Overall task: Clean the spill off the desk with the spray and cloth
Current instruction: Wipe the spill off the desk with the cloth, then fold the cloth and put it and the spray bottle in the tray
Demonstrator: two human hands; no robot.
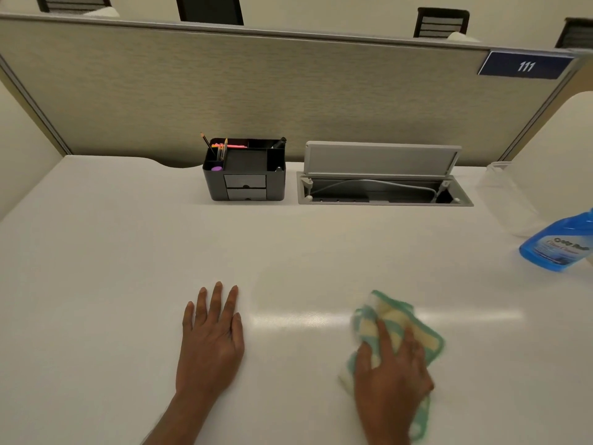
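A green, yellow and white striped cloth (393, 316) lies bunched on the white desk (128, 252) at the near right. My right hand (391, 370) presses down on it, fingers spread over the fabric. My left hand (210, 338) rests flat on the desk to the left, palm down, holding nothing. A blue spray bottle (556, 245) stands at the far right edge of the view, cut off by the frame. A glossy streak (305, 317) shows on the desk between my hands; no distinct spill is visible.
A black desk organiser (244, 175) with pencils and pens stands at the back middle. Right of it an open grey cable hatch (383, 187) is set into the desk. A clear plastic container (503, 194) sits at the back right. A fabric partition (256, 91) closes the back.
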